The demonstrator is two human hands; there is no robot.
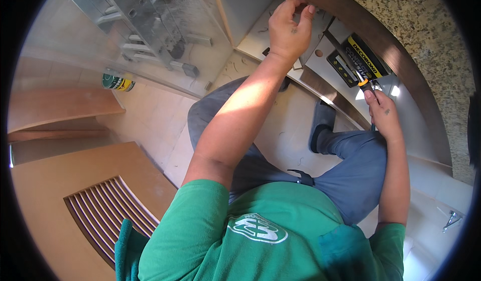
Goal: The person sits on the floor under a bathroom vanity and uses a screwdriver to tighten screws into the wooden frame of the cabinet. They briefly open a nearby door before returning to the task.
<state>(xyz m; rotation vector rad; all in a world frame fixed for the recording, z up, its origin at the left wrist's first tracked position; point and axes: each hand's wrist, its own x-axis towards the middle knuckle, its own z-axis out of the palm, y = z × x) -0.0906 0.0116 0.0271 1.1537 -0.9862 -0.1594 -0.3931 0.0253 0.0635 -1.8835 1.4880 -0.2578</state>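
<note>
My left hand [291, 30] reaches up to the dark wooden front edge [333, 3] of the cabinet. Its fingers are curled with the thumb close to them, and whatever lies between them cannot be made out. Lower on the right, my right hand [385, 113] is closed around a hand tool with a black and orange handle [365, 84]. A long, narrow dark blade runs from it toward the cabinet inside; its exact kind is unclear. Beside the tool, a black and yellow tin [368, 55] sits within the cabinet.
Speckled granite countertop [401, 15] borders the upper right. On the left, a slatted wooden door panel [45, 191] lies near a green and yellow can [118, 82]. An aluminium ladder [135, 45] appears behind a dusty translucent sheet. Shavings are scattered around the cabinet base.
</note>
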